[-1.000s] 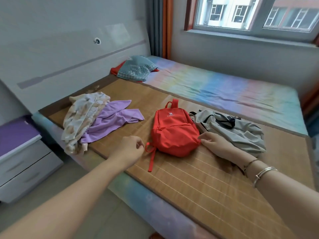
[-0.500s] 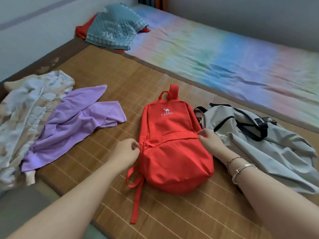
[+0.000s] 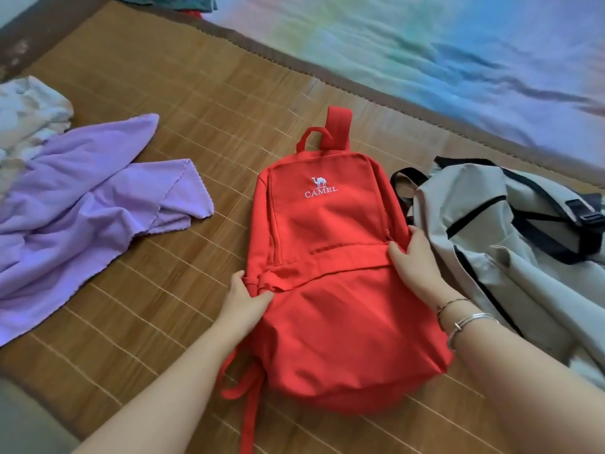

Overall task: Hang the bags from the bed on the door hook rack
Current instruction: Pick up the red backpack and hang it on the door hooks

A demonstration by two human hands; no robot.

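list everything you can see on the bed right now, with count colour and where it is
backpack: 1, red, centre of the mat, lying flat
backpack: 1, grey with black straps, right of the red one
cloth: 1, purple, left on the mat
cloth: 1, pale patterned, far left
bamboo mat: 1, brown, under it all
sheet: 1, rainbow pastel, beyond the mat
left hand: gripping red backpack's left side
right hand: on its right side, bracelets on wrist

Out past our left hand we see a purple cloth lying crumpled on the bamboo mat, and farther left of it a pale patterned cloth touching its edge. Beyond both hands, across the mat's dark border, stretches a rainbow-coloured sheet. At the far top edge sits a bluish fabric.
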